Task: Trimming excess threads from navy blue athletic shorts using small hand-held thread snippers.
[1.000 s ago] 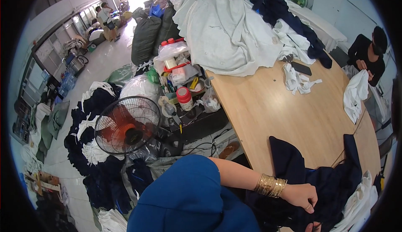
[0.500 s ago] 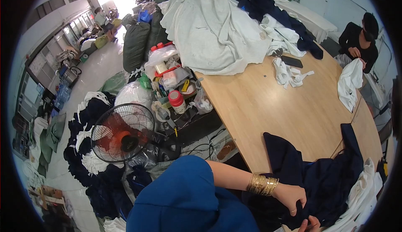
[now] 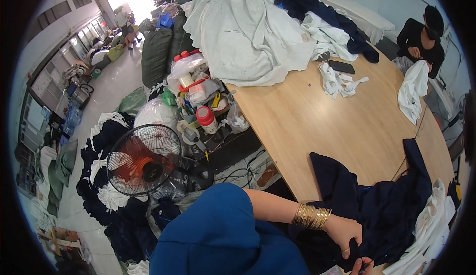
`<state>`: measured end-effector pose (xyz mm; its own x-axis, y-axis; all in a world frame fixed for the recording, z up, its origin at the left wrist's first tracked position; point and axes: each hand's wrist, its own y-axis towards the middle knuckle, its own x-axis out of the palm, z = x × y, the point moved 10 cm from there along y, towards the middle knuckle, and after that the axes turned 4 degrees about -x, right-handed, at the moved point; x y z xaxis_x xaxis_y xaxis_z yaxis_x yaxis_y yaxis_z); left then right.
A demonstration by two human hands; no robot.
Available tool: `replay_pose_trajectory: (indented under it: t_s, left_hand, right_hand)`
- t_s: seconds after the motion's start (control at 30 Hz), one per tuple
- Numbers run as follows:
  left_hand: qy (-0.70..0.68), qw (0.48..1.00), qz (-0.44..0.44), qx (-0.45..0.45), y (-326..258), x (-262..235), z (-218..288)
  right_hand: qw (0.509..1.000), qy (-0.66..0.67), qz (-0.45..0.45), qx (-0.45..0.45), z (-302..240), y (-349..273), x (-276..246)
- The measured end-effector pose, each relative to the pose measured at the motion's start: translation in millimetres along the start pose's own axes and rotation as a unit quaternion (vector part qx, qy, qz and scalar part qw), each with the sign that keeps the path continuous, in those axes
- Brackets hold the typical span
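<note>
The dark navy garment (image 3: 384, 215) is spread across the near end of the wooden table (image 3: 332, 131), beside a heap of white cloth (image 3: 429, 230), much as it was a second ago. A fold of it is pinched between the thumb and nearly closed fingers of the left hand (image 3: 343, 234), above whose wrist gold bangles (image 3: 311, 216) are worn. The right hand (image 3: 362, 266), of which only fingertips were seen at the lower edge a second ago, is now shown more fully, its bent fingers brought close below the left; whether they are closed on fabric or on something small and dark cannot be told. White fabric (image 3: 412, 91) is still held by the co-worker (image 3: 419, 47) across the table.
</note>
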<state>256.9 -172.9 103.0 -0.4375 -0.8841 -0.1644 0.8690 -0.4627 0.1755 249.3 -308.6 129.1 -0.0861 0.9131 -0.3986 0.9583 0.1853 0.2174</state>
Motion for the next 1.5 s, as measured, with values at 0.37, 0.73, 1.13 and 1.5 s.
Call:
replay_pose_trajectory:
  t_s: [0.37,0.73,1.13,1.5]
  left_hand:
    - [-0.114,0.992,-0.056,0.015,1,16,0]
    - [-0.191,0.951,-0.012,-0.242,-8,0,-29]
    - [-0.179,0.952,-0.030,-0.247,-4,13,-21]
    - [-0.249,0.926,0.012,-0.285,-5,13,-30]
  right_hand:
    - [0.984,0.131,0.088,0.079,41,-12,-14]
    - [0.989,-0.017,0.133,0.056,2,10,-33]
    - [0.990,-0.095,0.014,-0.102,-18,5,9]
    - [0.988,0.134,0.028,0.071,19,9,-5]
